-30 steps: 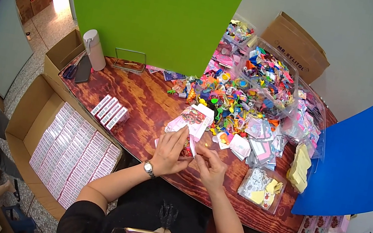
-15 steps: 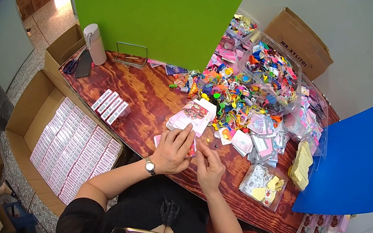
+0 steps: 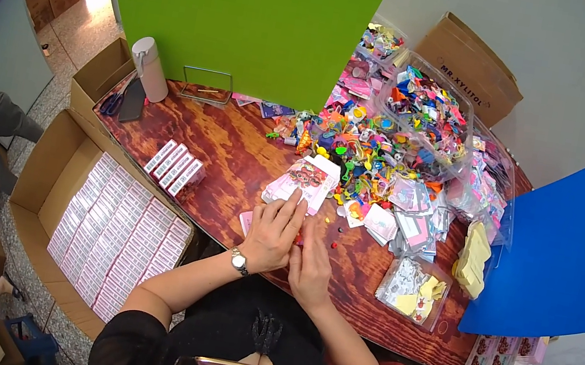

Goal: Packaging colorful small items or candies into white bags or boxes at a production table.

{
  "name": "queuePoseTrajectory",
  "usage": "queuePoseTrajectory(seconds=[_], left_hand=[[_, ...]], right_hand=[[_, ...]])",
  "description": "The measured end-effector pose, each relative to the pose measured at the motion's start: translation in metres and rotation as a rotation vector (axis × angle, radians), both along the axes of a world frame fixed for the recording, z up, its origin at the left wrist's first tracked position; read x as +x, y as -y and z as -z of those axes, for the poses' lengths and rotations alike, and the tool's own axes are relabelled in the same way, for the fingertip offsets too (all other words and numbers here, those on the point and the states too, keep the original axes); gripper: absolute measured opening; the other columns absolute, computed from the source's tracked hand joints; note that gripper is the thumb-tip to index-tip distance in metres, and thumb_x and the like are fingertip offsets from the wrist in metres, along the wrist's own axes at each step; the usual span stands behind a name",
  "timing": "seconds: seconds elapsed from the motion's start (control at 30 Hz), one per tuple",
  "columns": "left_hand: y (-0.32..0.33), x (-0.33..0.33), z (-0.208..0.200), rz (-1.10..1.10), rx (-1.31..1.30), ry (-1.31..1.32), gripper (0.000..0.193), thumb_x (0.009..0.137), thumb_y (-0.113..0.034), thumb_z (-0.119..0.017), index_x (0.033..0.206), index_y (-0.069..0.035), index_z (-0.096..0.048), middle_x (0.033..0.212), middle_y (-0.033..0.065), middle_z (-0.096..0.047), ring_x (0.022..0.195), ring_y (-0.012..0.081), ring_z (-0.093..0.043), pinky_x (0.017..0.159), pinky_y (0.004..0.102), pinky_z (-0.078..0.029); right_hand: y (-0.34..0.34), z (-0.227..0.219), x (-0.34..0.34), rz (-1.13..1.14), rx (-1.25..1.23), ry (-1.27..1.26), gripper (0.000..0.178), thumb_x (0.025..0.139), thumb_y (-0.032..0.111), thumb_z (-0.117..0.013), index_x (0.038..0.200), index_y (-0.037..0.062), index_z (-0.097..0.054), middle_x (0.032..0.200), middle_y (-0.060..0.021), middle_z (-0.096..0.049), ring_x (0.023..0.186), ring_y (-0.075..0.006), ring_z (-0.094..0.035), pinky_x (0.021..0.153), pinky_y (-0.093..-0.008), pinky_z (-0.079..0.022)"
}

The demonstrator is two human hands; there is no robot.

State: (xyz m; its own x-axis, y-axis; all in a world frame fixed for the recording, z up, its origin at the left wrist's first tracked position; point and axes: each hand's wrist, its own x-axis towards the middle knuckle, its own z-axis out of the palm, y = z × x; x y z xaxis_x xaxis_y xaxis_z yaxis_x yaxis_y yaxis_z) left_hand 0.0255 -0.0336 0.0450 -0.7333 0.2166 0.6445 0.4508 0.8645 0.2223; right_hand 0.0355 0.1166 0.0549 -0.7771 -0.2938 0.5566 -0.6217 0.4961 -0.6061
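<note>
A small pink box lies on the table in front of me, mostly covered by my hands. My left hand, with a wristwatch, holds it down, long fingers stretched across its top. Against its right end, my right hand has its fingers drawn together, tips upward. A spot of red shows between the hands; what the right fingertips hold is hidden. Just beyond my left fingertips sits a pile of flat pink-and-white cartons with red printed pictures.
Loose colourful plastic trinkets heap beyond, beside clear bins. Small cards and a tray of white and yellow pieces lie right. Packed boxes stand left, above an open carton of more. A bottle stands behind.
My right hand has moved left and slightly nearer me, closing up against the left hand. The left hand stays almost in place. At far left, another person's leg has shifted.
</note>
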Motion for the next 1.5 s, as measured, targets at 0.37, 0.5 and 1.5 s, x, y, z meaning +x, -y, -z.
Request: queuePoseTrajectory(seconds=[0.37, 0.5, 1.5], left_hand=[[0.007, -0.003, -0.028, 0.135, 0.000, -0.106, 0.092, 0.071, -0.032, -0.079, 0.145, 0.006, -0.040, 0.152, 0.0279, -0.037, 0.134, 0.0426, -0.040, 0.110, 0.0555, -0.031], [0.009, -0.002, 0.002, 0.271, 0.472, 0.020, 0.113, 0.070, -0.037, -0.089, 0.152, 0.005, -0.023, 0.154, 0.0285, -0.030, 0.145, 0.0412, -0.029, 0.119, 0.0526, -0.023], [-0.025, -0.015, 0.060, 0.339, 0.713, 0.555, 0.084, 0.068, -0.018, -0.092, 0.133, -0.001, -0.041, 0.119, 0.0119, -0.060, 0.111, 0.0204, -0.062, 0.095, 0.0355, -0.051]], right_hand=[[-0.036, 0.009, -0.039, -0.044, -0.605, 0.620, 0.044, 0.101, 0.006, -0.056, 0.143, -0.0015, -0.046, 0.130, -0.0154, -0.062, 0.114, -0.0223, -0.064, 0.091, -0.0322, -0.054], [-0.047, 0.007, -0.036, -0.244, -1.061, 1.111, 0.035, 0.104, 0.014, -0.053, 0.138, 0.0047, -0.051, 0.130, -0.0093, -0.060, 0.111, -0.0190, -0.063, 0.091, -0.0319, -0.055], [-0.212, 0.018, -0.189, 0.280, 0.879, -0.053, 0.017, 0.085, 0.019, -0.068, 0.101, 0.0164, -0.071, 0.102, -0.0059, -0.071, 0.095, -0.0299, -0.065, 0.079, -0.0413, -0.055]])
